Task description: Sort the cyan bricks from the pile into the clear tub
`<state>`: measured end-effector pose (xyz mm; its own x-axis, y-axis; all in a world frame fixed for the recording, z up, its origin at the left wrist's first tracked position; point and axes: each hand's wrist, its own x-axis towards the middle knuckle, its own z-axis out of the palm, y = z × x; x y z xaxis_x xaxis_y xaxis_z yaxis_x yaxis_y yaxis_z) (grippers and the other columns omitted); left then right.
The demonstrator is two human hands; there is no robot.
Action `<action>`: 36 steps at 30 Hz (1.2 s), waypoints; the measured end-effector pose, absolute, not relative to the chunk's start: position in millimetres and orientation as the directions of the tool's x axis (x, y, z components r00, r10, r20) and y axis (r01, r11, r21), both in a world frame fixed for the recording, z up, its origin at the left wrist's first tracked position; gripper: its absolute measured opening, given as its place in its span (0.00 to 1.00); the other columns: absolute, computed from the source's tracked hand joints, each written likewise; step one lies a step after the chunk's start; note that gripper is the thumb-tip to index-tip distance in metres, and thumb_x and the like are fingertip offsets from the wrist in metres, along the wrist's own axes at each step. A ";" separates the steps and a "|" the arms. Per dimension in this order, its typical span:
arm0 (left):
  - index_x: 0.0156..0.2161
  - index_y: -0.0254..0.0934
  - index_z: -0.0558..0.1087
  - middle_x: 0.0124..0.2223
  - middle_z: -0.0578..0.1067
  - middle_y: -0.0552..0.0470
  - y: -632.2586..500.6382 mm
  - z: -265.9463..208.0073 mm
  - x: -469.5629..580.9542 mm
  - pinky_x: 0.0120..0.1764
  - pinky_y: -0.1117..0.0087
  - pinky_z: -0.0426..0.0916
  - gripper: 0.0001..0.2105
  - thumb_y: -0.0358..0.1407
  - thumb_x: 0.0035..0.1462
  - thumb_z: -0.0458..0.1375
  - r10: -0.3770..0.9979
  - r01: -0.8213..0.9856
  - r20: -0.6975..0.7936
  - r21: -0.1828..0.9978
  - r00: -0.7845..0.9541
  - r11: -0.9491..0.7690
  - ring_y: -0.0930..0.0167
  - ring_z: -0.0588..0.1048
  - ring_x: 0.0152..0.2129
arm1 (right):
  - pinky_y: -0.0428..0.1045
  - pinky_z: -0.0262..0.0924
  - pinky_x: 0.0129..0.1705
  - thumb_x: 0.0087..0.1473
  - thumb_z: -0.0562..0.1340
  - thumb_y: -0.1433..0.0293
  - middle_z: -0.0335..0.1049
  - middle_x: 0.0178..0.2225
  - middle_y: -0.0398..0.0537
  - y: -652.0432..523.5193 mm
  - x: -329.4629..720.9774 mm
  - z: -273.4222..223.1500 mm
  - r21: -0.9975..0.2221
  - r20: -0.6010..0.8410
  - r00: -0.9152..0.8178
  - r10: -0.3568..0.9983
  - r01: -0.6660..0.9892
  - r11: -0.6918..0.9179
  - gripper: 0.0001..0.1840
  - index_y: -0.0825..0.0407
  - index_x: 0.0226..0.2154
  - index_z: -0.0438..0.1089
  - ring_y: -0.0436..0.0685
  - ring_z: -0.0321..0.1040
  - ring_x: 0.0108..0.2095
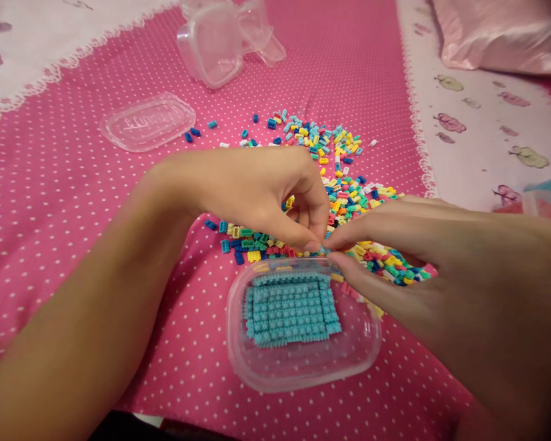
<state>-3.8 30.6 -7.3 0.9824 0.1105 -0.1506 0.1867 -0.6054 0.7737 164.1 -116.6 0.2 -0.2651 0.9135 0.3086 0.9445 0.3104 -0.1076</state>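
Left hand (261,193) bare, slender-fingered; left forearm (114,269) bare, tapering toward wrist (174,187); right hand (441,269) bare, slender-fingered.

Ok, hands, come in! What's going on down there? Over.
Left hand, right hand: meeting, pinching a small blue piece. Blue block slab: lying in clear tub. Nearby clutter: loose bricks around both hands.

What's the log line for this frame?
left hand: pinching small blue piece | right hand: pinching same piece | clear container: turquoise brick slab inside | loose bricks: scattered on polka-dot cloth
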 end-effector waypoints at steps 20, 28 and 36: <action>0.38 0.35 0.82 0.34 0.82 0.55 39.6 -10.8 -10.6 0.44 0.73 0.70 0.09 0.38 0.57 0.62 0.197 0.206 -0.101 0.740 0.975 -0.640 0.73 0.78 0.34 | 0.55 0.40 0.36 0.53 0.56 0.78 0.68 0.27 0.43 -145.0 152.8 -17.2 -0.033 0.163 -0.339 0.927 0.937 0.348 0.10 0.48 0.29 0.68 0.55 0.57 0.27; 0.37 0.37 0.82 0.32 0.82 0.56 39.9 -12.0 -9.1 0.37 0.76 0.71 0.10 0.40 0.56 0.61 0.193 0.205 -0.101 0.725 0.976 -0.657 0.73 0.78 0.31 | 0.55 0.38 0.37 0.53 0.57 0.78 0.65 0.26 0.42 -144.3 149.5 -20.9 -0.054 0.140 -0.292 0.946 0.952 0.302 0.09 0.48 0.28 0.67 0.55 0.54 0.27; 0.36 0.37 0.82 0.32 0.81 0.56 40.3 -12.1 -9.4 0.39 0.75 0.72 0.10 0.40 0.56 0.62 0.208 0.228 -0.122 0.744 0.971 -0.629 0.72 0.78 0.33 | 0.55 0.39 0.37 0.53 0.56 0.78 0.66 0.26 0.43 -145.1 153.5 -17.8 -0.059 0.139 -0.312 0.940 0.945 0.323 0.10 0.48 0.28 0.67 0.56 0.56 0.27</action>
<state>-9.4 40.3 -12.1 0.9705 0.2077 -0.1223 0.2282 -0.6285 0.7436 153.5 -145.1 -17.8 -0.3124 0.9398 0.1388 0.9446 0.3227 -0.0591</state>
